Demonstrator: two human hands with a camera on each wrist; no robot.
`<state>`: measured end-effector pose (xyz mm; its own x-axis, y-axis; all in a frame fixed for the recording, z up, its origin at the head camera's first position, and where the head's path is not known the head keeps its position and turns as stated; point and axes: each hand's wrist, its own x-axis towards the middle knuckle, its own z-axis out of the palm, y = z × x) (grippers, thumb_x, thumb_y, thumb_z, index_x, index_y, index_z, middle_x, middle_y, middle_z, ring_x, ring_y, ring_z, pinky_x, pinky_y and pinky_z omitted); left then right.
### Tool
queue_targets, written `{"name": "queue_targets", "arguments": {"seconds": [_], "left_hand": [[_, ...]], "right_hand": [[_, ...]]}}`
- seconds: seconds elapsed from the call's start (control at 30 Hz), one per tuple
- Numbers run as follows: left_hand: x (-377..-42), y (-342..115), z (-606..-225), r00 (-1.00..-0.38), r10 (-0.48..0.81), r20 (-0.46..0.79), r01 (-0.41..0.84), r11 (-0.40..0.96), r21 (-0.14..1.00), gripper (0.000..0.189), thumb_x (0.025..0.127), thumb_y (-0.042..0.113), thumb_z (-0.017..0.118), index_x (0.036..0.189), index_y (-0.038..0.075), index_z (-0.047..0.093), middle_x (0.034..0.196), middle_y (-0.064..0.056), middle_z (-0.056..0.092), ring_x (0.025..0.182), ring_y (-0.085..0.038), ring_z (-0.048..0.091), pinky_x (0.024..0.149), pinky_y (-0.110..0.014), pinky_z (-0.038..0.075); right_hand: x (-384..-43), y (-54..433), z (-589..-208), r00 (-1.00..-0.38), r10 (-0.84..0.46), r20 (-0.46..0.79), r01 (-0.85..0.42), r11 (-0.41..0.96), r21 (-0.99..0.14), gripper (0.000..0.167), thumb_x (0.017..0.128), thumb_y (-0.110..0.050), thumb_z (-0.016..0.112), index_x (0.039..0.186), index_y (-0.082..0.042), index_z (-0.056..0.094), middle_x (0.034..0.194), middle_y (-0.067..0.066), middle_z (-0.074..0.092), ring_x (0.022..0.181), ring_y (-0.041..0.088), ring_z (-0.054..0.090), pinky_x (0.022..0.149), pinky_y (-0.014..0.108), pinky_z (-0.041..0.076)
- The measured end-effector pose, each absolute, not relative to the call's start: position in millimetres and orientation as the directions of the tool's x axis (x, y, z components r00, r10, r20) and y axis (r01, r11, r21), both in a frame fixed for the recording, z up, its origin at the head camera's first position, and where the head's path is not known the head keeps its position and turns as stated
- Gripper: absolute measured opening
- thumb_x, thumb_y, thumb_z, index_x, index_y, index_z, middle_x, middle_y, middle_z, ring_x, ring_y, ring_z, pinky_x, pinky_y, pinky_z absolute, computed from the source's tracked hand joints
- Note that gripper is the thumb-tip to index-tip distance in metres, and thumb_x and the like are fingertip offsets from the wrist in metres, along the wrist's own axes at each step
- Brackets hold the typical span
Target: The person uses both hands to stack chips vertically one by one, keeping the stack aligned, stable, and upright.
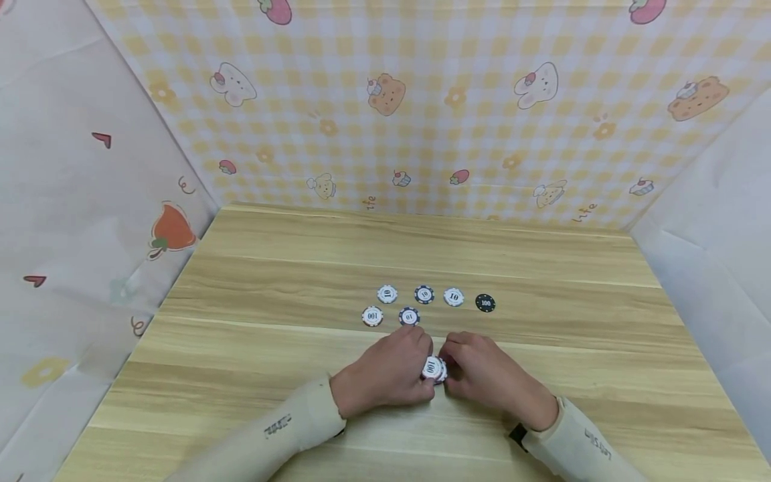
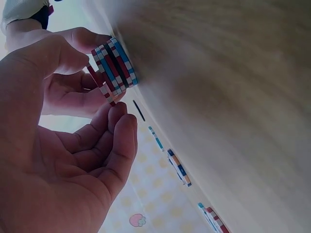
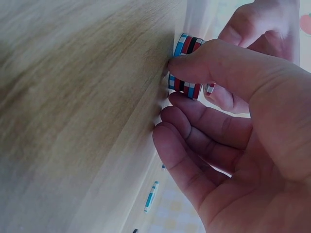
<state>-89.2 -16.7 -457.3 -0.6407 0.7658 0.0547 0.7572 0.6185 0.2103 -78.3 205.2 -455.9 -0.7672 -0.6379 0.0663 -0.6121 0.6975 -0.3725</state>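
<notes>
My left hand [image 1: 391,367] pinches a white-faced poker chip marked 100 [image 1: 431,367] between thumb and fingertips. In the left wrist view that red-and-white-edged chip [image 2: 101,83] sits slightly askew over a short stack of poker chips [image 2: 116,65]. Blue, red and black edges show in the stack, which stands on the wooden table. From the other side my right hand [image 1: 486,369] holds the stack, its thumb [image 3: 194,68] along one edge and a fingertip at the opposite edge. Its other fingers are curled loosely near the tabletop.
Beyond the hands, several single chips lie flat in two rows: a black 100 chip [image 1: 485,303], a dark blue 10 chip [image 1: 424,294] and a white 100 chip [image 1: 372,316] among them. A checked cloth [image 1: 421,134] hangs behind the wooden table [image 1: 301,248], with pale cloths at both sides.
</notes>
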Motion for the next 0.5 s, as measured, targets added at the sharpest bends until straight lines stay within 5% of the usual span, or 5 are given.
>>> {"name": "queue_targets", "arguments": {"seconds": [0.5], "left_hand": [[-87.7, -13.2, -454.5, -0.64, 0.767, 0.049, 0.756, 0.616, 0.221, 0.034, 0.095, 0.038, 0.075, 0.109, 0.007, 0.07, 0.1, -0.001, 0.063, 0.091, -0.013, 0.054, 0.079, -0.023, 0.05]], "right_hand": [[-76.8, 204.3, -454.2, -0.775, -0.629, 0.06, -0.601, 0.706, -0.376, 0.021, 0.081, -0.004, 0.086, 0.099, -0.012, 0.079, 0.093, -0.007, 0.068, 0.083, 0.008, 0.062, 0.077, 0.035, 0.059]]}}
